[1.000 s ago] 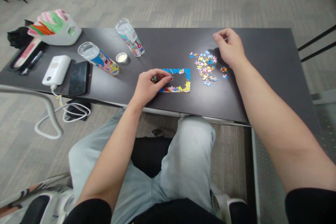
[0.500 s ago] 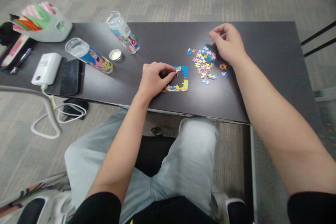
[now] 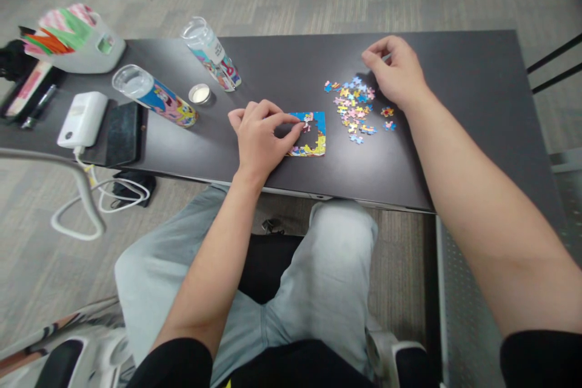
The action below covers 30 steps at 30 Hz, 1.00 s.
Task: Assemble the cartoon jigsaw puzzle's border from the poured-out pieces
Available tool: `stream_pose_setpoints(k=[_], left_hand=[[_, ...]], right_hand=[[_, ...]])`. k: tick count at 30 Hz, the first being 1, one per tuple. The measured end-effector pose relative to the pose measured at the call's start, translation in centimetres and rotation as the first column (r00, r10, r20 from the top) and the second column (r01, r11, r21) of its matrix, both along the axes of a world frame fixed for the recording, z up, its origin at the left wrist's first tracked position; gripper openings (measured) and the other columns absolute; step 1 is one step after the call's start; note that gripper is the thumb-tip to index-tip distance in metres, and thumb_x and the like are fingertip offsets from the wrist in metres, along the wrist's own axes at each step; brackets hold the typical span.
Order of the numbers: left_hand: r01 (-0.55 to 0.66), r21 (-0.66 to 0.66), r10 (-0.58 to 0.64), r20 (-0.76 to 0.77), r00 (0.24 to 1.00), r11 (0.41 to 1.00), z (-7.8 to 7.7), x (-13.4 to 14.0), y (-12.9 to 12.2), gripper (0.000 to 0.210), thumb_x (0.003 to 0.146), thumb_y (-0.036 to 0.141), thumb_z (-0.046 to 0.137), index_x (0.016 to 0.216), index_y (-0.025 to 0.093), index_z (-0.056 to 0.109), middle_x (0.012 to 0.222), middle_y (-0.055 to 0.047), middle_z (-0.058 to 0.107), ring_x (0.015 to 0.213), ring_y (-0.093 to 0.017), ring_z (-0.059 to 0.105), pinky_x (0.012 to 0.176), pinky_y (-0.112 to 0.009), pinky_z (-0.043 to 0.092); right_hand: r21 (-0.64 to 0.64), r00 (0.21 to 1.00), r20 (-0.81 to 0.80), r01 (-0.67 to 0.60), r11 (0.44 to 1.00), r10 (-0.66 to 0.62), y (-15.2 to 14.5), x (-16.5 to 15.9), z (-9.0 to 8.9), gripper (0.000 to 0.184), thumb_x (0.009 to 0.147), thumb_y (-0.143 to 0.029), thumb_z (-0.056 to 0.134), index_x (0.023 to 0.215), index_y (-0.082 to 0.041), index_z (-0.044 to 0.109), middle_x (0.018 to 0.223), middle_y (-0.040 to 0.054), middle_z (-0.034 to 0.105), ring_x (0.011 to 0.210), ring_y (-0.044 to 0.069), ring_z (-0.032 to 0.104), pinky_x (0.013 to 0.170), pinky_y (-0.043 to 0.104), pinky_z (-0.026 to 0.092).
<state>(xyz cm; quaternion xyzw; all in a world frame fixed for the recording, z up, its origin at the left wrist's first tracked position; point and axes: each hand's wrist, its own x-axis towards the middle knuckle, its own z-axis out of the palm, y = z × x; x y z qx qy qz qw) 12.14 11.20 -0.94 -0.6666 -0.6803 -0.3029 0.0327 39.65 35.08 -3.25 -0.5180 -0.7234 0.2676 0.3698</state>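
On the dark table lies a small jigsaw puzzle (image 3: pixel 321 144), its blue and yellow border joined around a dark open middle. My left hand (image 3: pixel 264 136) reaches over its left side and covers that part. Thumb and forefinger pinch a small pinkish puzzle piece (image 3: pixel 307 127) at the inner upper edge. A loose pile of puzzle pieces (image 3: pixel 354 110) in several colours lies to the right. Just beyond the pile's upper right, my right hand (image 3: pixel 394 71) hovers with thumb and fingertips pressed together; whatever may be between them is hidden.
Left of the puzzle are two clear-topped cartoon tubes (image 3: pixel 163 103) (image 3: pixel 213 57) and a small round lid (image 3: pixel 199 94). Farther left come a black phone (image 3: pixel 123 133), a white charger (image 3: pixel 82 120) with a cable, and a white bin (image 3: pixel 97 48) of colourful packets.
My left hand's other fingers have lifted and spread a little, while thumb and forefinger stay at the puzzle piece. My right hand has hardly moved.
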Motion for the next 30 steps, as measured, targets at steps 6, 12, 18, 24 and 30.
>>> stream_pose_setpoints(k=[6,12,18,24,30], left_hand=[[0.022,-0.104,-0.018,0.036,0.999,0.994,0.0,-0.3,0.5,0.009,0.117,0.043,0.098,0.112,0.038,0.103,0.125,-0.006,0.088,0.129,-0.038,0.074,0.129,-0.07,0.045],[0.07,-0.15,-0.06,0.069,0.996,0.986,0.1,-0.6,0.4,0.012,0.118,0.039,0.093,0.116,0.04,0.105,0.128,-0.005,0.09,0.131,-0.037,0.076,0.132,-0.07,0.042],[0.063,-0.143,-0.053,0.078,0.996,0.988,0.5,-0.3,0.2,0.01,0.116,0.041,0.094,0.116,0.038,0.104,0.128,-0.006,0.09,0.131,-0.039,0.076,0.131,-0.07,0.04],[0.09,-0.165,-0.074,0.103,0.992,0.982,0.8,-0.1,0.2,0.006,0.114,0.04,0.097,0.114,0.035,0.101,0.129,-0.006,0.09,0.134,-0.04,0.077,0.132,-0.068,0.04],[0.101,-0.197,-0.083,0.097,0.992,0.975,0.9,0.1,0.4,0.008,0.118,0.039,0.092,0.117,0.032,0.096,0.136,-0.006,0.09,0.137,-0.038,0.079,0.133,-0.066,0.041]], right_hand=[[-0.039,1.0,-0.025,-0.001,0.999,0.0,-0.3,0.0,0.5,0.015,0.121,-0.017,0.09,0.113,-0.026,0.081,0.129,0.0091,0.087,0.112,0.023,0.07,0.113,0.038,0.052],[-0.116,0.998,-0.027,-0.066,0.991,0.063,-0.5,0.9,1.4,0.016,0.12,-0.013,0.09,0.111,-0.024,0.082,0.119,0.0052,0.088,0.097,0.02,0.063,0.102,0.036,0.052],[-0.206,0.982,-0.074,-0.187,0.96,0.175,-0.6,3.0,2.6,0.02,0.116,-0.01,0.091,0.105,-0.025,0.086,0.096,-0.0004,0.079,0.083,0.019,0.053,0.092,0.038,0.049],[-0.196,0.979,-0.077,-0.2,0.96,0.188,-0.2,3.1,1.5,0.017,0.113,-0.013,0.094,0.107,-0.027,0.087,0.1,0.0012,0.083,0.092,0.021,0.065,0.093,0.039,0.051],[-0.164,0.977,-0.035,-0.212,0.963,0.209,0.2,3.1,1.0,0.011,0.112,-0.021,0.094,0.11,-0.029,0.087,0.101,0.0017,0.085,0.096,0.024,0.067,0.094,0.04,0.054]])
